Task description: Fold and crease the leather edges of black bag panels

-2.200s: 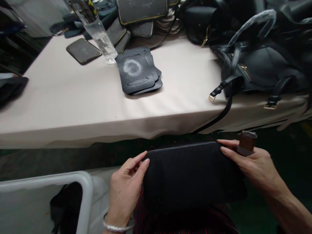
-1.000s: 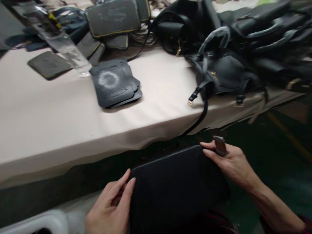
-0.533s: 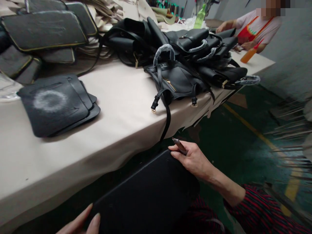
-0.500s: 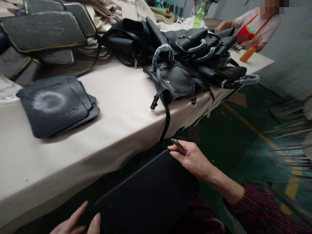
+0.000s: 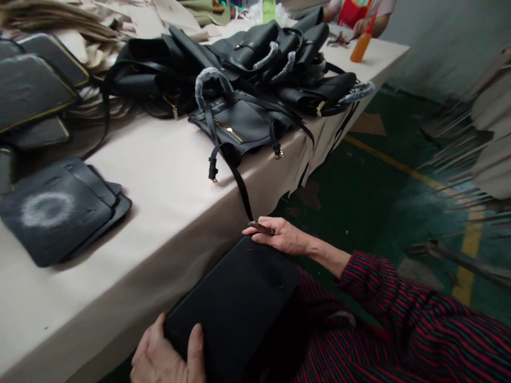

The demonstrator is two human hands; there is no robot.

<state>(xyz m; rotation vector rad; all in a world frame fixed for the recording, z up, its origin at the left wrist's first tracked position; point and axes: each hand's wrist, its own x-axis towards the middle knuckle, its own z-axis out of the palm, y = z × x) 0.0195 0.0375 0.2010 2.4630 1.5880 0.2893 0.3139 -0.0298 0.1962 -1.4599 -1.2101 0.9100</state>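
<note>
Across my lap lies a black leather bag panel (image 5: pixel 235 298), tilted, with slots near its right end. My left hand (image 5: pixel 170 351) grips its lower left corner, thumb on top and fingers over the edge. My right hand (image 5: pixel 283 236) is closed at the panel's far corner and holds a slim brown tool (image 5: pixel 261 229) with a dark pointed tip. The tool's exact kind is unclear. On the table to the left rests a stack of black leather pieces (image 5: pixel 91 213) with a whitish ring mark.
Black leather bags (image 5: pixel 249 119) with wrapped handles are heaped on the pale covered table (image 5: pixel 159 175). Grey yellow-edged panels (image 5: pixel 32 90) lie at left. An orange bottle (image 5: pixel 361 47) stands near a co-worker in a red apron (image 5: pixel 353 13). Rods (image 5: pixel 459 154) jut out at right.
My left hand has moved from beside the panel onto its corner and taken hold. The view has swung right, and the tool in my right hand lies flatter.
</note>
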